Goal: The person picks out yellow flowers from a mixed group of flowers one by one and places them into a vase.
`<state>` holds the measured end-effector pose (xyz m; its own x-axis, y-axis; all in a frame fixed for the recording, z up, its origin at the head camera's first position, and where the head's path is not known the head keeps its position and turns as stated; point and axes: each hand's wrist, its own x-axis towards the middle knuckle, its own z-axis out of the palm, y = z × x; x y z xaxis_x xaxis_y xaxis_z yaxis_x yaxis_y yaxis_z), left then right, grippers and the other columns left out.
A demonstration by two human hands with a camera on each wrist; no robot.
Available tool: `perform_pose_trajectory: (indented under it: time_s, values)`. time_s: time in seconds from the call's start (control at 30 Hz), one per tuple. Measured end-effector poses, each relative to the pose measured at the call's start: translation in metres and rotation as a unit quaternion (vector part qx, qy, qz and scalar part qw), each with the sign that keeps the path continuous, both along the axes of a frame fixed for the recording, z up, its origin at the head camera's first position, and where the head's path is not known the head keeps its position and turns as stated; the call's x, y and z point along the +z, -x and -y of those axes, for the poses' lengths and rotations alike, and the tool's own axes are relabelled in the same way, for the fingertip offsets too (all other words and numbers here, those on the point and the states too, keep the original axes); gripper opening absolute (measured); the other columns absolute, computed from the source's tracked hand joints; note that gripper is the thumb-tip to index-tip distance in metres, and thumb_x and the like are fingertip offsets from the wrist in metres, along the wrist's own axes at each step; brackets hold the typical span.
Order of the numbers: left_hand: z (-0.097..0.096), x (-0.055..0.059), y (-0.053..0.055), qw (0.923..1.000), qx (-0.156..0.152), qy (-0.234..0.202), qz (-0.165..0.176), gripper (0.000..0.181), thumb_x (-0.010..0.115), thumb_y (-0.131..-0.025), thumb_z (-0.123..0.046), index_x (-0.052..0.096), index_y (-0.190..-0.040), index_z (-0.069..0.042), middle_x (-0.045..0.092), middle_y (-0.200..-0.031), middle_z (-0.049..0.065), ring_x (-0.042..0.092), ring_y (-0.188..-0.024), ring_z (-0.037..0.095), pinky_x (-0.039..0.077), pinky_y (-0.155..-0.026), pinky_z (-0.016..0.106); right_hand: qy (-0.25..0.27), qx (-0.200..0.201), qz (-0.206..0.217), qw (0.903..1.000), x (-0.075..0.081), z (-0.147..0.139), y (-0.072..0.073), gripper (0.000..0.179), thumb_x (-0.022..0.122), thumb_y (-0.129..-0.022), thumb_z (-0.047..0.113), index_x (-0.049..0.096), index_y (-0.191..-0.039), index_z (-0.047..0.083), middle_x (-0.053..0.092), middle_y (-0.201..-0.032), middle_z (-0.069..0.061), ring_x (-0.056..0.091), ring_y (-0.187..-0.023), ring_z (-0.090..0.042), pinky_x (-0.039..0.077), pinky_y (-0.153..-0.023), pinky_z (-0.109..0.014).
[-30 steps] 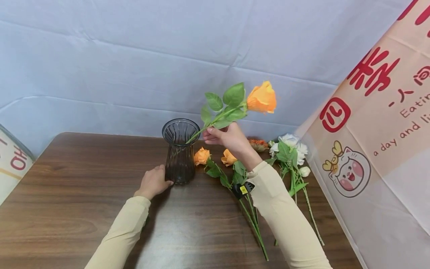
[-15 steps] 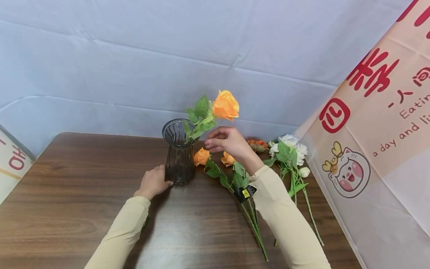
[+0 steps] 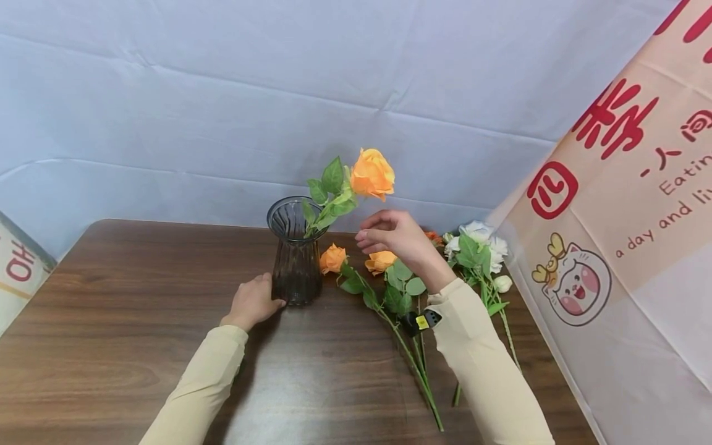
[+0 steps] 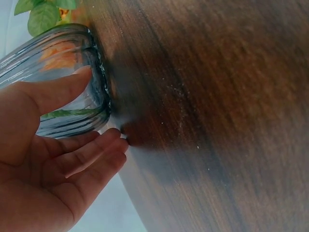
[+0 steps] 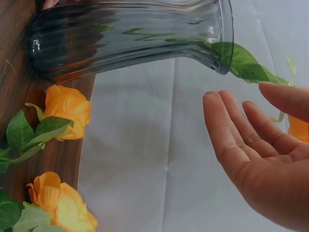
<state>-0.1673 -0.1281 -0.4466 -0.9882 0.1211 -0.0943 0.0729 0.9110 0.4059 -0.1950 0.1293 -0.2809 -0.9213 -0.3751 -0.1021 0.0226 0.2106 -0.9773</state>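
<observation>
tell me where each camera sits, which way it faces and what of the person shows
Head: worn on the head, facing forward and down at the vase and table; left hand, right hand and both sleeves show.
Left wrist: worn on that wrist, facing the vase's lower part and the tabletop; the left hand shows.
Right wrist: worn on that wrist, facing the vase from its right; the right hand shows.
Shared: head and right wrist both show the vase and two orange roses on the table.

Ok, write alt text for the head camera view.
An orange rose leans in a dark glass vase held near its base by the left hand. The right hand hovers empty beside the vase; other orange roses and white flowers lie on the wooden table.
</observation>
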Motion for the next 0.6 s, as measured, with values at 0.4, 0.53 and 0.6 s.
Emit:
perform_pose_trajectory:
  time_s: [0.4,0.53,0.6]
  values:
    - [0.001,-0.001,0.000,1.0000,-0.002,0.003,-0.004,0.065,0.069,-0.081,-0.027,0.043,-0.122,0.017,0.052,-0.116,0.032,0.051,-0.103,0.045,0.040,-0.089,0.055,-0.019,-0.017,0.012,0.9996,-0.023,-0.025,-0.010,0.022,0.058,-0.087,0.002,0.054,-0.104,-0.012,0.063,-0.096,-0.024,0.064,-0.081,-0.026,0.052,-0.076,-0.043]
    - [0.001,0.000,-0.001,1.0000,-0.001,0.000,-0.004,0.065,0.069,-0.081,-0.027,0.043,-0.122,0.016,0.052,-0.116,0.032,0.051,-0.103,0.046,0.040,-0.089,0.054,-0.024,-0.017,0.019,0.9994,-0.038,-0.035,-0.012,0.022,0.057,-0.087,0.001,0.053,-0.104,-0.013,0.061,-0.099,-0.027,0.064,-0.084,-0.030,0.051,-0.077,-0.045]
    - [0.000,0.000,-0.001,1.0000,-0.001,0.000,-0.004,0.065,0.069,-0.081,-0.027,0.043,-0.122,0.016,0.052,-0.116,0.031,0.051,-0.103,0.045,0.040,-0.089,0.054,-0.032,-0.018,0.028,0.9989,-0.047,-0.039,-0.013,0.020,0.057,-0.088,0.001,0.054,-0.103,-0.012,0.060,-0.099,-0.028,0.064,-0.081,-0.028,0.052,-0.077,-0.046]
